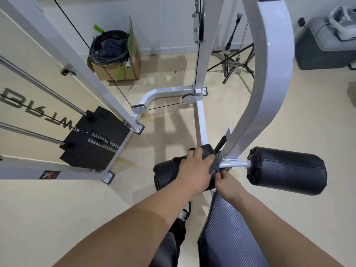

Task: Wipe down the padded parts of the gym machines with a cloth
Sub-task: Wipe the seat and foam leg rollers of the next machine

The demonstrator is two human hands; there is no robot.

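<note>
My left hand (pixel 194 166) curls over the grey cloth (pixel 215 163) on the left roller pad (pixel 163 171); my right hand (pixel 227 183) pinches its lower edge.

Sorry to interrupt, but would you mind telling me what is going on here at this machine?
A person is wiping a gym machine's padding. Their left hand holds a grey cloth wrapped over the left roller pad, while the right hand seems to pinch the cloth's lower corner beside the axle. The right roller pad and the seat pad have no cloth on them.
</note>
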